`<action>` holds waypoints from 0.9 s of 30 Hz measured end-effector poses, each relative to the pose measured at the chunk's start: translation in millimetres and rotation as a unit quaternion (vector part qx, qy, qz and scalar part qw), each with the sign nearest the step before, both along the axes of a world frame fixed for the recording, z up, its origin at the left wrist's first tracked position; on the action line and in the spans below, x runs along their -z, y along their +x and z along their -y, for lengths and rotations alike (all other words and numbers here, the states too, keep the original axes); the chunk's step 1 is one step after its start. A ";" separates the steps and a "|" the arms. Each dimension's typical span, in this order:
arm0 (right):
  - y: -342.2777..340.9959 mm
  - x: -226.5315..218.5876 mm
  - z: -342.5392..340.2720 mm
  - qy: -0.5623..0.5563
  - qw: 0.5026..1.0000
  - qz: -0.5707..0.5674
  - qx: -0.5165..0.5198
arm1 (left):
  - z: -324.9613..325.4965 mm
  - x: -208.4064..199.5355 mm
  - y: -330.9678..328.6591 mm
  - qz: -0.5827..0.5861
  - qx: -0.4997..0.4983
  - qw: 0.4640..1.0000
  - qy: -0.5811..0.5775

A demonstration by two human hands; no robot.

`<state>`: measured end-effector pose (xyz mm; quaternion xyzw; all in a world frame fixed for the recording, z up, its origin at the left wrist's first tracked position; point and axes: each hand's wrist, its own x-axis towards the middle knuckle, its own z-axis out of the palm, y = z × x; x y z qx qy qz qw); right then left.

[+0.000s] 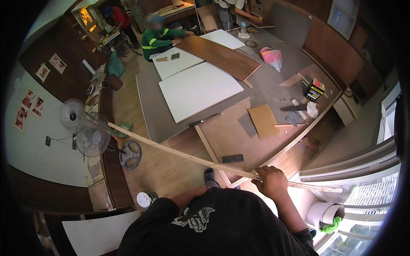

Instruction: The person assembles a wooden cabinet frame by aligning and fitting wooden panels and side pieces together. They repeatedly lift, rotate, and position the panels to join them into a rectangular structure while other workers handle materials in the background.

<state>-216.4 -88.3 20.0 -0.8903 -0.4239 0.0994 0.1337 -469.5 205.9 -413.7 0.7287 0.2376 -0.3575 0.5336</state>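
My right hand is closed around a long, pale wooden strip. The strip runs from beside the fan at the left, across in front of me, to the window side at the right. It looks like thin lengths lying together, though I cannot tell how many. My left forearm is bent across my front, and the fingers of that hand are hidden by my shirt. Just beyond the strip, a small dark block rests on the brown work surface.
White panels and a brown board lie ahead, where a person in green sits. A standing fan is at left, a paint can near my left side. Cardboard and a black-yellow box lie right.
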 end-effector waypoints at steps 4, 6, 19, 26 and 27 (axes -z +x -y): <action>-1.2 2.3 0.6 0.011 1.000 0.001 0.008 | 16.1 -18.3 24.0 0.080 0.241 0.965 0.060; -1.3 1.8 -2.7 0.005 1.000 0.005 0.003 | 19.1 -44.4 36.7 0.120 0.384 0.911 0.085; -6.2 6.4 2.2 0.038 0.999 0.023 0.010 | -11.4 -247.9 38.2 0.135 -0.287 0.943 0.096; -6.6 4.8 2.4 0.049 0.999 0.013 0.006 | -20.4 -264.0 -1.6 0.194 -0.555 0.809 0.016; -7.4 3.1 2.2 0.047 0.999 0.012 0.002 | -19.5 -287.3 1.5 0.177 -0.618 0.765 -0.035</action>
